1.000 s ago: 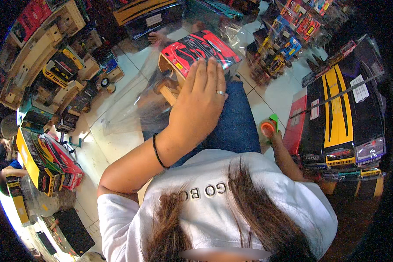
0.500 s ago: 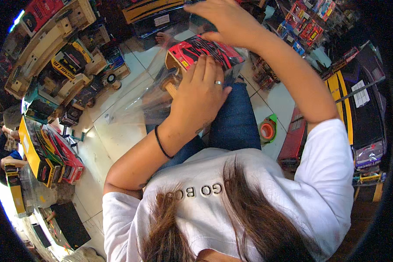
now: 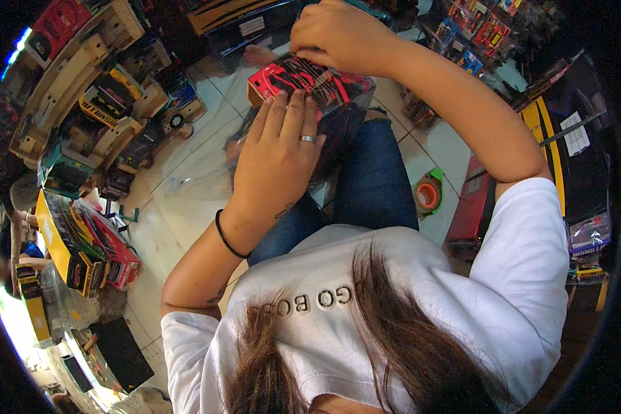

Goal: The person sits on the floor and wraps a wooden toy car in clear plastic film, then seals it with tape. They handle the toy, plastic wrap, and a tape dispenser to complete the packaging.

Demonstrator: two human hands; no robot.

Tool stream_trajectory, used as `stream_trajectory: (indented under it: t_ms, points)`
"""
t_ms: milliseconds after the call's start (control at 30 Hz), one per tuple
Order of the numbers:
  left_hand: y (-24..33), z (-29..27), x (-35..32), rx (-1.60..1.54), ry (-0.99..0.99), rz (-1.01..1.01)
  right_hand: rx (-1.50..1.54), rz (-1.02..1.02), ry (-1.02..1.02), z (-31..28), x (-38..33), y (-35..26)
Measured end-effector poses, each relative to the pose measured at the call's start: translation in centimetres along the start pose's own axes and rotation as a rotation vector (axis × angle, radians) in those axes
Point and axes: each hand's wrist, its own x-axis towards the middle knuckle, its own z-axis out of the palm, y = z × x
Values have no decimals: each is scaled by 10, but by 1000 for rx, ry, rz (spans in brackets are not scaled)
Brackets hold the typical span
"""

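Observation:
On my jeans-clad lap rests a red and black patterned wooden toy truck (image 3: 324,81), with clear plastic wrap (image 3: 217,155) around it and spreading to the left. My left hand (image 3: 277,148) lies on its near side, fingers stretched out and pressing on the plastic. Beyond it, my right hand (image 3: 334,34) is at the truck's far edge, its fingers curled in and closed on the plastic wrap. The fingertips of my right hand are partly hidden. Most of the truck's lower part cannot be seen behind my left hand and the plastic.
An orange tape roll in a green dispenser (image 3: 428,193) lies on the tiled floor to the right. Boxed toy trucks (image 3: 69,238) stand at left, below wooden truck parts (image 3: 103,141). Large yellow and black trucks (image 3: 548,148) stand at right. Another person's arm (image 3: 31,259) shows at far left.
The truck has turned and shifted slightly left, so its bare wooden underside no longer shows. My left hand moved left with it. My right hand's spread fingers have drawn in and closed.

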Motion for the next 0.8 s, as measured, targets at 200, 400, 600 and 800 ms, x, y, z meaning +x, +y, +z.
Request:
stream_trajectory:
  t_ms: [200, 400, 600, 800]
  points:
    - [-6, -2, 1, -9, 36, 31, -20, -19, 430, 0, -1, -11]
    - [1, -6, 6, 24, 4, -24, -55, -3, 8, 4, 10, -1]
    - [6, -6, 9, 118, 102, -17, -34, -204, 76, 3, 9, 4]
    - [4, -7, 4, 121, 85, -68, -180, -261, -97, -1, 10, -3]
